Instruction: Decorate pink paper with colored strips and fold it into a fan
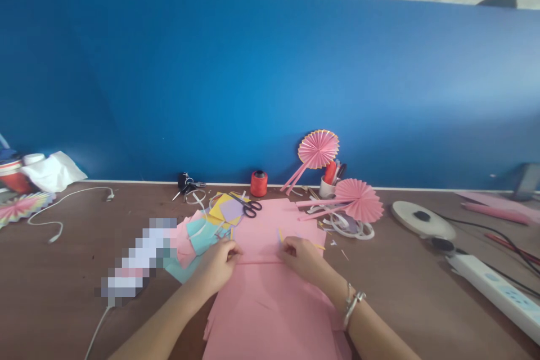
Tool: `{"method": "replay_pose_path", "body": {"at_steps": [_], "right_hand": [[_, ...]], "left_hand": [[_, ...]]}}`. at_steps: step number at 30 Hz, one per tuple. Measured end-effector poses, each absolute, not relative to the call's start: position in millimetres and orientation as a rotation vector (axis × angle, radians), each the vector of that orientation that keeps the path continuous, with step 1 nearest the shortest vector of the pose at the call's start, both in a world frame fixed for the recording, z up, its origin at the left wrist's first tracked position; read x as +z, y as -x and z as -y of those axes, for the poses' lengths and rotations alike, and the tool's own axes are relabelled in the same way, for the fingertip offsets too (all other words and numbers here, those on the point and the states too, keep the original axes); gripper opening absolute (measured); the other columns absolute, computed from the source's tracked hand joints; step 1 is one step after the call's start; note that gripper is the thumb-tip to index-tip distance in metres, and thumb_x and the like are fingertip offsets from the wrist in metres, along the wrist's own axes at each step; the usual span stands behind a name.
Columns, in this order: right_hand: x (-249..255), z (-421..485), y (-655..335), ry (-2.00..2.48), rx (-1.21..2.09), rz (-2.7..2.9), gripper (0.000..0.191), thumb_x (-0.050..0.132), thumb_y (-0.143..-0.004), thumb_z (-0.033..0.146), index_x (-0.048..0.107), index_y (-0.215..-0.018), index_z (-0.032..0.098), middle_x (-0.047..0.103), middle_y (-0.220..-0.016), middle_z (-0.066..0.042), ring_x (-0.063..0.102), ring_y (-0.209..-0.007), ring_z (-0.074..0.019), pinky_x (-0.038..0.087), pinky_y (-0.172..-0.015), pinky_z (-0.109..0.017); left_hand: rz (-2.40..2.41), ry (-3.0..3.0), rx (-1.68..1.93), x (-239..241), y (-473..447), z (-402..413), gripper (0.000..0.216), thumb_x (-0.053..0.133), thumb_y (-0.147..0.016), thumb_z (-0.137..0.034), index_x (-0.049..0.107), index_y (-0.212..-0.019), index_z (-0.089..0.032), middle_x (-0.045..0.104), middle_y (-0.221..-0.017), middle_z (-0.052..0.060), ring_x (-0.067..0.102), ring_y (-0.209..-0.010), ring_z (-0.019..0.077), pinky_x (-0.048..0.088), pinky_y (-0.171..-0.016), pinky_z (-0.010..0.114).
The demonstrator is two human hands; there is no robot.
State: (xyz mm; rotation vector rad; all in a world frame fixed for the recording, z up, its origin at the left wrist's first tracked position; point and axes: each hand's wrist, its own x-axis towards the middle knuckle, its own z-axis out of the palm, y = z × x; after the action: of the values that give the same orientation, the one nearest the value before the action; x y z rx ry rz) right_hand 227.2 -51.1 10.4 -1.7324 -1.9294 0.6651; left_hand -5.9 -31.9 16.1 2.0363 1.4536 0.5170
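Note:
A sheet of pink paper lies over a stack of pink sheets, with a narrow fold line running across between my hands. At the left end of that line, my left hand pinches the sheet's edge. My right hand holds the other end with curled fingers, a bracelet on its wrist. Thin yellow and purple strips show beside the right fingers. Black-handled scissors rest just beyond, on yellow and purple paper pieces. Fingertips are partly hidden.
Two pink pleated paper fans are at the back right, near a pen cup. A red thread spool and keys stand along the blue partition. At right are a round white device and a power strip.

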Motion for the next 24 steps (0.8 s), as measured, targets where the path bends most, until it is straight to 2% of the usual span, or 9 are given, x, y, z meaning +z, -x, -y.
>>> {"method": "replay_pose_path", "body": {"at_steps": [24], "right_hand": [[14.6,53.4,-222.7,1.784,0.622,1.909,0.011,0.053,-0.069,0.020,0.052,-0.058,0.017,0.053,-0.057,0.001,0.044,-0.054,-0.0105,0.028,-0.050,-0.021]], "left_hand": [[-1.453,-2.178,0.491,20.2,3.5,38.1,0.014,0.047,-0.077,-0.010,0.057,-0.077,-0.020,0.063,-0.088,0.002,0.057,-0.087,0.0162,0.040,-0.077,0.026]]}}
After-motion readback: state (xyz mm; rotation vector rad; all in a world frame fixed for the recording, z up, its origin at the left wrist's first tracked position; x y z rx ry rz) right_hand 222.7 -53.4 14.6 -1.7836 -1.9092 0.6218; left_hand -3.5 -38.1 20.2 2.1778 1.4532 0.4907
